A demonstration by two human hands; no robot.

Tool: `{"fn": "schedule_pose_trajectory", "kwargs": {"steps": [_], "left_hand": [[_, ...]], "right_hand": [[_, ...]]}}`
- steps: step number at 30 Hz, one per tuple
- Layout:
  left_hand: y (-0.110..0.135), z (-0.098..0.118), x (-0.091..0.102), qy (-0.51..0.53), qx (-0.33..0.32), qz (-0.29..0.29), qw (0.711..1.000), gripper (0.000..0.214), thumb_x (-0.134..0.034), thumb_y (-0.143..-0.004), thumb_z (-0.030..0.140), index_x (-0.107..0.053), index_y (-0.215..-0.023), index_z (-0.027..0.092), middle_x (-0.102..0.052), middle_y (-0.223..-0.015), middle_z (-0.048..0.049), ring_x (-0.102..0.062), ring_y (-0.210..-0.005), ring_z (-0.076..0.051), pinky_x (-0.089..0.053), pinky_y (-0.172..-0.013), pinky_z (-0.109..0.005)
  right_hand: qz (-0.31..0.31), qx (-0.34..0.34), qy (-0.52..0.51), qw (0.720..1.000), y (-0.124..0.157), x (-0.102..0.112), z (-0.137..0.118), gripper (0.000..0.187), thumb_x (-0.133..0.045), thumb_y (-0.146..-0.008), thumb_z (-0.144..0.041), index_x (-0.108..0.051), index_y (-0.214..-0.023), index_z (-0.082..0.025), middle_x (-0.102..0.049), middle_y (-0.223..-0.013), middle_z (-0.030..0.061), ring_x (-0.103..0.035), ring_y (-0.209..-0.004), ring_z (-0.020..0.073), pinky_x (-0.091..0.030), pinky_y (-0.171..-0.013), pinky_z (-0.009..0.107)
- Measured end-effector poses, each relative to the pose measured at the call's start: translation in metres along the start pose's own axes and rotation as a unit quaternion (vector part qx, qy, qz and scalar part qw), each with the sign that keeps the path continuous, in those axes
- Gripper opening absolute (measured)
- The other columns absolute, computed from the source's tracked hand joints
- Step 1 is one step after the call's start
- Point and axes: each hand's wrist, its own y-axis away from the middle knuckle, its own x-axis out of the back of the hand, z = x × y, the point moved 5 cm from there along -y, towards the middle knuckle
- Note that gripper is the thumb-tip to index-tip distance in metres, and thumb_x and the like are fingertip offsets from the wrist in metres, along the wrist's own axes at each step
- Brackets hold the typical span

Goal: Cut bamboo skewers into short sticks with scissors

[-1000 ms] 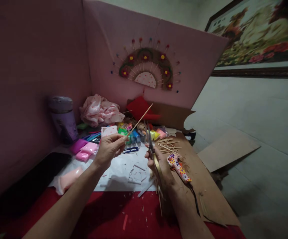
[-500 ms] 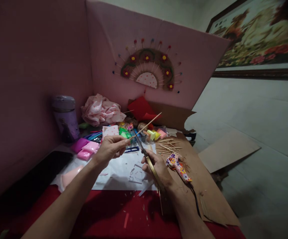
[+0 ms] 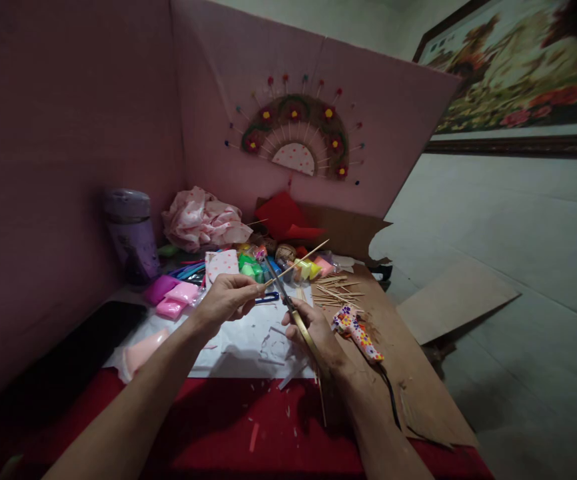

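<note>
My left hand (image 3: 228, 301) pinches a thin wooden skewer (image 3: 302, 257) that points up and to the right. My right hand (image 3: 318, 333) grips gold-handled scissors (image 3: 288, 303), whose dark blades cross the skewer close to my left fingertips. Both hands hover over a white paper sheet (image 3: 238, 347) littered with cut scraps. A pile of loose skewers (image 3: 336, 293) lies on brown cardboard (image 3: 408, 360) just right of my right hand. A colourful dotted glue gun (image 3: 356, 333) rests beside that hand.
Bright clay packets (image 3: 278, 268) and pink packs (image 3: 171, 299) sit behind the paper. A purple tumbler (image 3: 131, 233) and crumpled pink cloth (image 3: 203, 219) stand at the back left. A decorated fan (image 3: 293, 137) hangs on the pink backboard. A dark phone (image 3: 88, 337) lies left.
The skewer has tilted lower and the scissors have swung from upright to slanting left, their blades now crossing the skewer near my left fingertips.
</note>
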Motion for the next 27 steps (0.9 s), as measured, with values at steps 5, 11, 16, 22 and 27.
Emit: {"fn": "schedule_pose_trajectory", "kwargs": {"steps": [5,11,16,22,27], "left_hand": [[-0.002,-0.004,-0.002,0.004,0.0,-0.011,1.0,0.034,-0.068,-0.065,0.046,-0.061,-0.064,0.012,-0.043,-0.039,0.0051,-0.028,-0.032,-0.002,-0.012,-0.034,-0.016],[-0.002,-0.004,-0.003,0.005,0.003,-0.018,1.0,0.031,-0.067,-0.067,0.042,-0.06,-0.063,0.013,-0.044,-0.039,0.0052,-0.029,-0.032,-0.001,-0.012,-0.033,-0.015],[-0.001,-0.004,-0.003,0.005,0.005,-0.03,1.0,0.029,-0.067,-0.068,0.041,-0.06,-0.063,0.013,-0.043,-0.039,0.0055,-0.029,-0.032,-0.001,-0.013,-0.033,-0.015],[-0.001,-0.002,-0.003,-0.007,0.003,-0.036,0.999,0.03,-0.066,-0.069,0.041,-0.059,-0.063,0.012,-0.041,-0.038,0.006,-0.028,-0.031,-0.002,-0.013,-0.033,-0.016],[-0.001,-0.002,-0.004,-0.008,0.014,-0.038,0.999,0.03,-0.066,-0.068,0.041,-0.059,-0.064,0.012,-0.041,-0.038,0.0063,-0.027,-0.031,-0.001,-0.012,-0.033,-0.016]], "right_hand": [[0.004,-0.018,-0.009,1.0,0.001,0.001,0.015,0.057,-0.07,-0.065,-0.035,-0.056,-0.119,-0.022,-0.057,-0.078,-0.0003,-0.054,-0.055,0.0083,-0.039,-0.044,0.017],[-0.011,-0.021,-0.006,1.0,0.001,0.001,0.018,0.057,-0.068,-0.068,-0.035,-0.054,-0.121,-0.022,-0.057,-0.08,0.0,-0.055,-0.056,0.0082,-0.038,-0.044,0.016],[-0.014,-0.022,0.004,1.0,0.001,0.001,0.017,0.059,-0.066,-0.069,-0.039,-0.052,-0.123,-0.021,-0.057,-0.081,0.0003,-0.053,-0.056,0.0083,-0.037,-0.042,0.016],[-0.019,-0.028,0.011,0.999,0.001,0.0,0.018,0.06,-0.065,-0.069,-0.039,-0.051,-0.124,-0.02,-0.057,-0.083,0.0013,-0.053,-0.056,0.0085,-0.038,-0.044,0.017],[-0.038,-0.04,0.013,0.998,0.0,0.002,0.018,0.063,-0.067,-0.068,-0.04,-0.049,-0.125,-0.019,-0.056,-0.085,0.0015,-0.05,-0.057,0.0072,-0.039,-0.046,0.018]]}}
